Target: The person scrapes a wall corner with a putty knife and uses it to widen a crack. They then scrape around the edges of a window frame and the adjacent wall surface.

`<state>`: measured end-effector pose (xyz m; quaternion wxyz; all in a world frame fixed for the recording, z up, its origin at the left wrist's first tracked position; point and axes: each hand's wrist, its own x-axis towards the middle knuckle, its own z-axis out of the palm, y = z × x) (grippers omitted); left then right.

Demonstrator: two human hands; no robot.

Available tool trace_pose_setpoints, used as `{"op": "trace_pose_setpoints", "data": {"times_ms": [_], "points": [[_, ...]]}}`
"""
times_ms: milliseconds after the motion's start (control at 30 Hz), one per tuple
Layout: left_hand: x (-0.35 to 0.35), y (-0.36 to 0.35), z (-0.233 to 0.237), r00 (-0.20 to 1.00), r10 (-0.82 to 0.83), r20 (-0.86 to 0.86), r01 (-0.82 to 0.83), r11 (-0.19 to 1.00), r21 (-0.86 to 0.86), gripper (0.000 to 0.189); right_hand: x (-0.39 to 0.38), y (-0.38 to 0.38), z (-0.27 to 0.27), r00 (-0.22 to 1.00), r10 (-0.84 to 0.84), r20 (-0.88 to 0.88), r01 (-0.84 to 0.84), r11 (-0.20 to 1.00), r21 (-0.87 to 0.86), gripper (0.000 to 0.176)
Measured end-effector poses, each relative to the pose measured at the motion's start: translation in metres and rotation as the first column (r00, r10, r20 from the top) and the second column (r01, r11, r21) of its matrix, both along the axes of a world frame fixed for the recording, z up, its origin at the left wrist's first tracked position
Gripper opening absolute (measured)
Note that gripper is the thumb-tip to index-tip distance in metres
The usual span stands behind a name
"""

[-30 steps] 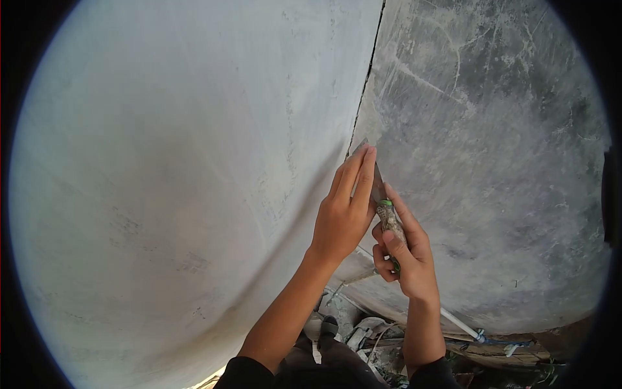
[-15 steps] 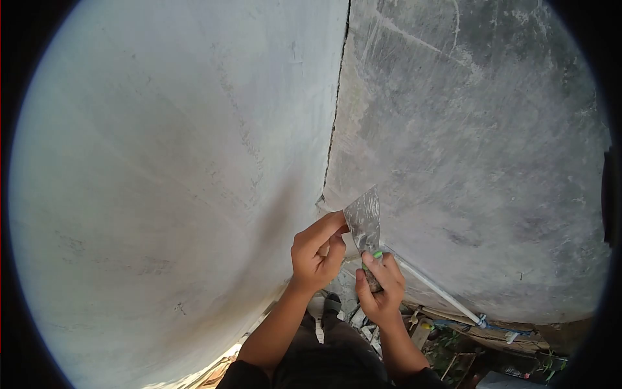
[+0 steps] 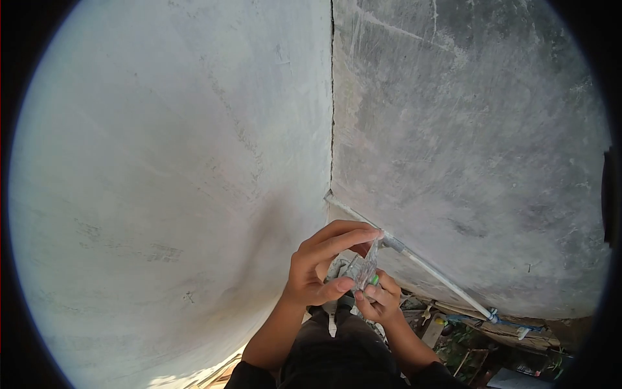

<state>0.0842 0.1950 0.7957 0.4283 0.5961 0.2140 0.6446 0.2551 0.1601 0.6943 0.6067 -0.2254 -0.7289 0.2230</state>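
A putty knife (image 3: pixel 367 264) is held in front of my body, its metal blade smeared with pale residue and seen nearly edge-on. My right hand (image 3: pixel 383 300) is closed around its handle, which shows a bit of green; the rest is hidden by the fingers. My left hand (image 3: pixel 317 262) reaches in from the other side with stretched fingers, their tips right at the top end of the blade. The left thumb stands apart, pointing at the blade's lower part.
A pale smooth wall (image 3: pixel 162 162) on the left meets a grey rough wall (image 3: pixel 473 142) at a dark vertical crack. A white pipe (image 3: pixel 440 279) slants down along the right wall. Wood pieces and debris (image 3: pixel 433 330) lie below on the right.
The blade has turned from broad side to nearly edge-on and come lower. My left hand has spread from a curled grip to stretched fingers at the blade's end. The view has shifted slightly.
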Motion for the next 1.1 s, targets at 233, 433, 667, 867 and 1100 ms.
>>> {"op": "trace_pose_setpoints", "data": {"times_ms": [233, 433, 667, 867, 1100], "points": [[0.001, -0.015, -0.002, 0.99, 0.109, -0.093, -0.103, 0.992, 0.071, 0.078, -0.007, -0.017, -0.013, 0.972, 0.207, -0.115, -0.214, 0.975, -0.053, 0.055], [0.002, -0.014, -0.002, 0.97, 0.209, -0.126, -0.183, 0.965, 0.188, 0.066, -0.004, -0.023, -0.022, 0.96, 0.241, -0.142, -0.253, 0.965, -0.07, 0.056], [0.002, -0.017, -0.009, 0.942, 0.301, -0.146, -0.259, 0.932, 0.252, 0.06, -0.006, -0.026, -0.026, 0.966, 0.216, -0.142, -0.228, 0.971, -0.075, 0.055], [0.001, -0.021, -0.005, 0.914, 0.35, -0.207, -0.285, 0.914, 0.288, 0.048, -0.004, -0.03, -0.028, 0.974, 0.193, -0.115, -0.206, 0.973, -0.108, 0.052], [-0.009, -0.029, -0.007, 0.967, 0.247, -0.066, -0.215, 0.925, 0.314, 0.022, 0.008, -0.026, -0.012, 0.979, 0.196, -0.054, -0.202, 0.908, -0.366, 0.057]]}}
